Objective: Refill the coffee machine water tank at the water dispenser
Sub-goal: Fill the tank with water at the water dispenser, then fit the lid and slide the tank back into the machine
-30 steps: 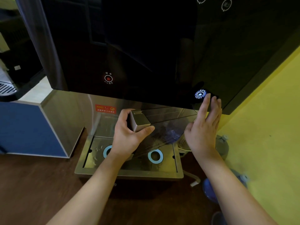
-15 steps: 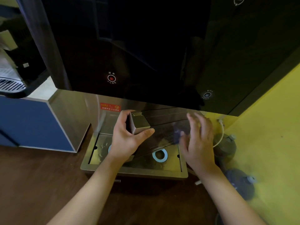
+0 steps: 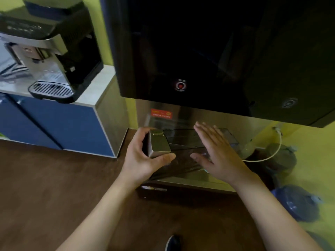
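Observation:
The clear water tank [image 3: 183, 140] with a silver end cap hangs under the black water dispenser [image 3: 208, 51], above its steel drip tray [image 3: 197, 180]. My left hand [image 3: 145, 156] grips the silver end of the tank. My right hand [image 3: 215, 151] is flat and spread, its palm against the tank's near side. A red button [image 3: 180, 85] glows on the dispenser's front; a dim round button [image 3: 289, 102] sits to the right. The coffee machine [image 3: 49, 46] stands on a counter at the left.
A blue cabinet [image 3: 63, 127] with a pale top carries the coffee machine. Large water bottles [image 3: 297, 205] lie on the floor at the right beside a white hose [image 3: 268, 156]. The floor is dark wood; a shoe tip [image 3: 172, 243] shows below.
My right hand left the lit right button, dropped and came onto the tank's side. That button's light went out. The view pulled back and left, bringing the coffee machine into sight.

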`<state>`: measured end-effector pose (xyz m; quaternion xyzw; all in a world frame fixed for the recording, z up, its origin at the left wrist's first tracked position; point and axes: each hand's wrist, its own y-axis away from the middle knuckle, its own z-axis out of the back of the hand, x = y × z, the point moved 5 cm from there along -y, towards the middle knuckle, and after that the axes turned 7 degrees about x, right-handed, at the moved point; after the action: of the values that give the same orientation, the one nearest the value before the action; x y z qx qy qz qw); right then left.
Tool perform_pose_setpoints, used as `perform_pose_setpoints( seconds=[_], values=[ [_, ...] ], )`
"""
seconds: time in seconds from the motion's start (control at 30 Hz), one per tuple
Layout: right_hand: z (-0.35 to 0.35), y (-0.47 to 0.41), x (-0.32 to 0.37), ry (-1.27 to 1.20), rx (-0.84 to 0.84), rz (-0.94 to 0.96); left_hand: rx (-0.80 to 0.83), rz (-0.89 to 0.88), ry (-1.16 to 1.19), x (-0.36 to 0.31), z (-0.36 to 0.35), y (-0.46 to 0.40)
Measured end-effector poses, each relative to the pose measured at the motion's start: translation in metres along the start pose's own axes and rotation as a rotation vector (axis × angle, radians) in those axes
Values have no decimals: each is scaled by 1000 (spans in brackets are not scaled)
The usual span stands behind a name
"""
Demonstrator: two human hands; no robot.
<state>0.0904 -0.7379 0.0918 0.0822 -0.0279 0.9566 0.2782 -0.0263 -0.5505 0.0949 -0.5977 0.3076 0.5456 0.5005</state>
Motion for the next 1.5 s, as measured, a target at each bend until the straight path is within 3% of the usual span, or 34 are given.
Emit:
perform_pose_setpoints(
  seconds=[0.23, 0.47, 0.67, 0.97, 1.23, 1.5],
  values=[
    [-2, -65, 121, -113, 114, -7, -9, 6, -57, -5, 132, 33],
    [-24, -142, 247, -56, 109, 83, -69, 17, -134, 1, 268, 69],
    [-26, -238, 307, 1, 280, 184, -162, 23, -181, 19, 359, 64],
    [-27, -424, 301, 98, 384, 187, -295, 158, -205, 82, 424, -35],
    [-24, -574, 259, 340, 388, 384, -212, 352, -252, 143, 431, -144],
    [-35, -682, 216, 588, 453, 439, -320, 347, -207, 185, 430, -238]
  ],
)
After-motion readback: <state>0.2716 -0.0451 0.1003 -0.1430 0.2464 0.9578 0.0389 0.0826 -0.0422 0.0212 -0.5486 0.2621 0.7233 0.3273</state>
